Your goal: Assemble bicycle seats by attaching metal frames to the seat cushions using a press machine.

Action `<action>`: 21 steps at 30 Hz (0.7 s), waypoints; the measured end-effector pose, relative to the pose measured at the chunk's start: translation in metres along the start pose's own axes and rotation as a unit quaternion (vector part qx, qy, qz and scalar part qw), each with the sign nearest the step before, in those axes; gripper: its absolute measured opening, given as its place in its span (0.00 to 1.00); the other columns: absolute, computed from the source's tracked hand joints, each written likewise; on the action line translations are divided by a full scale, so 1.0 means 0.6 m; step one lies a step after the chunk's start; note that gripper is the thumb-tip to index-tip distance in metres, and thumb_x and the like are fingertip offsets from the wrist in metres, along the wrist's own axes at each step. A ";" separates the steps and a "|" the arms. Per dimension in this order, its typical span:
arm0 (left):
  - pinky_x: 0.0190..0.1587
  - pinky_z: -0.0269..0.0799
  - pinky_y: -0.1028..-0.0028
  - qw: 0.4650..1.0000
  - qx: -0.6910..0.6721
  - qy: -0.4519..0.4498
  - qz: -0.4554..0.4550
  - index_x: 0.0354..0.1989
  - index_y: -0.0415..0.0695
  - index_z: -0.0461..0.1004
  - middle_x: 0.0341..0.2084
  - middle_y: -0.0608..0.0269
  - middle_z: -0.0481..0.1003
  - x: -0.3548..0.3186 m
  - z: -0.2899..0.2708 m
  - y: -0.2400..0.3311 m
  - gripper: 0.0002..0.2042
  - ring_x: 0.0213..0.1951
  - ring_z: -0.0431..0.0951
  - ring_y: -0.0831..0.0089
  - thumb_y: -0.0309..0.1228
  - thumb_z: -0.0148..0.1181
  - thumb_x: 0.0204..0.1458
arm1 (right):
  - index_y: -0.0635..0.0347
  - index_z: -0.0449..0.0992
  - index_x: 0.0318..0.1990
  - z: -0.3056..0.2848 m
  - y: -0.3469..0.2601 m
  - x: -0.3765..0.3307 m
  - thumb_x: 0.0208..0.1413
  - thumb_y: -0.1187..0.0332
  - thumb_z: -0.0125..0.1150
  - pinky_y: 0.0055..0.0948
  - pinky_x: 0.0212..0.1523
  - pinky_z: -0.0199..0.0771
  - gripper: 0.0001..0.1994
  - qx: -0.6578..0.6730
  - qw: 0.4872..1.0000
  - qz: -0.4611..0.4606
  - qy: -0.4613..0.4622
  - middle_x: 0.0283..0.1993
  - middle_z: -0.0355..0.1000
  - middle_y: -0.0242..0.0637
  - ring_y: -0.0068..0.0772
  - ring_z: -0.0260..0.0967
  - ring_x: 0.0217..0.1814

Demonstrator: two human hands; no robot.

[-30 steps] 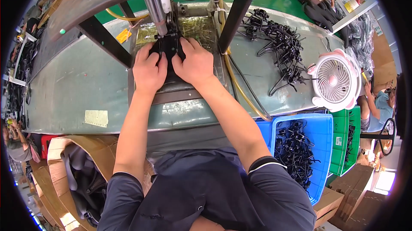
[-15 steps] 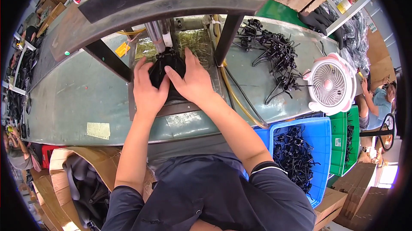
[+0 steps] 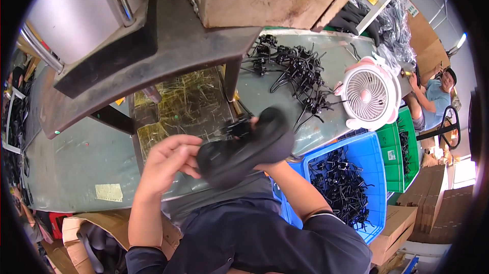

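Note:
A black bicycle saddle (image 3: 239,154), smeared by motion, is up in front of my body, tilted, with dark metal fittings (image 3: 238,127) on its far side. My right hand (image 3: 265,166) grips it from behind and below; most of that hand is hidden by the saddle, with a fingertip showing past the far edge. My left hand (image 3: 170,164) is at the saddle's left end, fingers loosely bent and apart, their tips close to or touching it. Beyond my hands is the press's base plate (image 3: 178,106), covered with scuffed yellowish film, under a rod (image 3: 151,94).
The press frame (image 3: 158,60) arches over the bench (image 3: 66,157). On the right lie tangled black wire-frame parts (image 3: 305,75) and a pink-white fan (image 3: 364,93). Blue (image 3: 377,187) and green bins hold similar parts. A carton (image 3: 76,228) holds dark saddles. Another person (image 3: 433,101) sits far right.
The saddle has come off the press plate toward my body and turned. My right hand has moved behind it; my left hand has drawn nearer. My view has shifted.

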State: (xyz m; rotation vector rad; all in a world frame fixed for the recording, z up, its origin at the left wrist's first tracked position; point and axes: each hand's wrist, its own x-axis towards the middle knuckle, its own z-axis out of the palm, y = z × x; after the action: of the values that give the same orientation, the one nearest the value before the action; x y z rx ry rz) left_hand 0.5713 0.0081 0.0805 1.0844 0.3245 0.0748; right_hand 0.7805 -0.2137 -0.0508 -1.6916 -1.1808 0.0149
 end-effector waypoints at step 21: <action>0.69 0.71 0.58 0.283 0.609 0.582 -0.459 0.71 0.28 0.66 0.65 0.37 0.76 -0.861 -0.278 -0.298 0.26 0.65 0.79 0.47 0.31 0.60 0.69 | 0.58 0.78 0.59 -0.004 0.186 0.326 0.58 0.67 0.65 0.50 0.53 0.84 0.21 -0.327 0.931 -0.050 -0.154 0.62 0.77 0.53 0.59 0.80 0.55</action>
State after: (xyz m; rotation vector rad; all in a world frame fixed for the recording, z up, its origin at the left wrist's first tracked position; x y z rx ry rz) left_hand 0.0135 -0.0461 -0.0323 1.9726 2.7499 -0.5964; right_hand 0.9594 -0.0779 -0.0338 -2.2620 -1.6269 -0.2055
